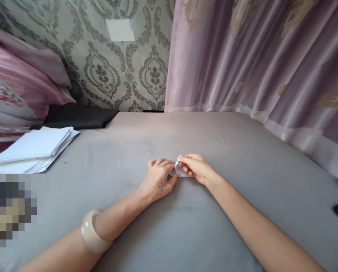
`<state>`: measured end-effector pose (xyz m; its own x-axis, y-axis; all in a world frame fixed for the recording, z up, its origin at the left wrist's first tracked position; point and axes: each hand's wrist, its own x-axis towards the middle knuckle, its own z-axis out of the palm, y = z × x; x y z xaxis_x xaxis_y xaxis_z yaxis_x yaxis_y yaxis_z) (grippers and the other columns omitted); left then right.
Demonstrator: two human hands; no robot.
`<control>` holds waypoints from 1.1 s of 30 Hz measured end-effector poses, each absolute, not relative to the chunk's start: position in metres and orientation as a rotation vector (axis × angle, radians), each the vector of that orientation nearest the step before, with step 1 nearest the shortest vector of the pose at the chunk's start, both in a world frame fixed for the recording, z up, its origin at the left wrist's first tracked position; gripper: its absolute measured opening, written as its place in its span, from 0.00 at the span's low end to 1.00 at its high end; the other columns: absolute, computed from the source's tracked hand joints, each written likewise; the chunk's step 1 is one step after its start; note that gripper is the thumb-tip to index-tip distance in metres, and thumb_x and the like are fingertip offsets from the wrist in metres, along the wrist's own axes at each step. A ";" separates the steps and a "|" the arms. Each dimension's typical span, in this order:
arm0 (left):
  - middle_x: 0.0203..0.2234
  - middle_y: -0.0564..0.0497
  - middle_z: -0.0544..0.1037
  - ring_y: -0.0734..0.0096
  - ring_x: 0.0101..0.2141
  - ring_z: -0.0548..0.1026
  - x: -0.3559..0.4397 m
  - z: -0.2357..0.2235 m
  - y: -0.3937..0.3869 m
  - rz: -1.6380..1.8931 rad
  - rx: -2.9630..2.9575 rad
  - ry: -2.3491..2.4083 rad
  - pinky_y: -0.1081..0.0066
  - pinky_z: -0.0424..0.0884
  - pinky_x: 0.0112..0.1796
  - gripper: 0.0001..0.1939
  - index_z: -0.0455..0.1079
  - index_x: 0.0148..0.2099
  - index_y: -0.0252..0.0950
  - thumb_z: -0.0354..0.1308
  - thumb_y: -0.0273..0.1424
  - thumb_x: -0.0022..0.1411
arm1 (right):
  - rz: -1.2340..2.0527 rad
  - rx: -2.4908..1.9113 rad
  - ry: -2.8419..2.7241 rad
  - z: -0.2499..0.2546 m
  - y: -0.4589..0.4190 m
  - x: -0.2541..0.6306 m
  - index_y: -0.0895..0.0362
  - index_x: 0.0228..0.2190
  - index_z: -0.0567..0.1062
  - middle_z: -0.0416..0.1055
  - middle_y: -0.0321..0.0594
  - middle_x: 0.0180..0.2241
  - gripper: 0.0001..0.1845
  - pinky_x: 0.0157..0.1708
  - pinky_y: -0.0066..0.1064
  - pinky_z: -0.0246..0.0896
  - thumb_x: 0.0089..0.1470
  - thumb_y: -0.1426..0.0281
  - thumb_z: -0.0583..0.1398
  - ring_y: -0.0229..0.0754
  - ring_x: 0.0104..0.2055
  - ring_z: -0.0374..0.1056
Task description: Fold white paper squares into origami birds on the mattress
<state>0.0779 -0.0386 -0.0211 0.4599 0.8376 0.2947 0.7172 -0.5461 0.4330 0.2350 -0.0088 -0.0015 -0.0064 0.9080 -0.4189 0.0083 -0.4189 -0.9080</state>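
Left hand (159, 179): fingers bent, thumb and forefinger against the paper; whether they grip it, cannot tell. Right hand (194, 166): thumb and forefinger pinching the paper's upper part. Small white paper (182, 173): between the hands, on a grey sheet (186, 230). Cream bangle (93, 232): on left forearm. White paper stack (38, 145): far left, beside black cloth (78, 116).

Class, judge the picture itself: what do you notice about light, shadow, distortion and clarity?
In the head view, light is soft, with a highlight on the bangle and sheen along the curtain; a faint shadow falls below the left hand; things look stretched towards the edges; blocky pixels cover the lower left; the small white paper is partly hidden by the fingers, its details unclear.
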 end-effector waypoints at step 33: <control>0.49 0.48 0.77 0.60 0.50 0.71 0.071 -0.011 -0.033 0.670 2.180 1.354 0.60 0.60 0.53 0.22 0.74 0.48 0.38 0.47 0.23 0.53 | 0.174 -1.975 -2.082 -0.010 -0.074 0.212 0.55 0.37 0.72 0.73 0.42 0.40 0.11 0.36 0.31 0.58 0.61 0.67 0.51 0.44 0.41 0.72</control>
<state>0.0710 -0.0334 -0.0109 0.3896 0.9086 0.1508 0.6711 -0.3922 0.6291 0.2117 -0.0737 -0.0096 -0.0374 0.9933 0.1093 0.9614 0.0656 -0.2671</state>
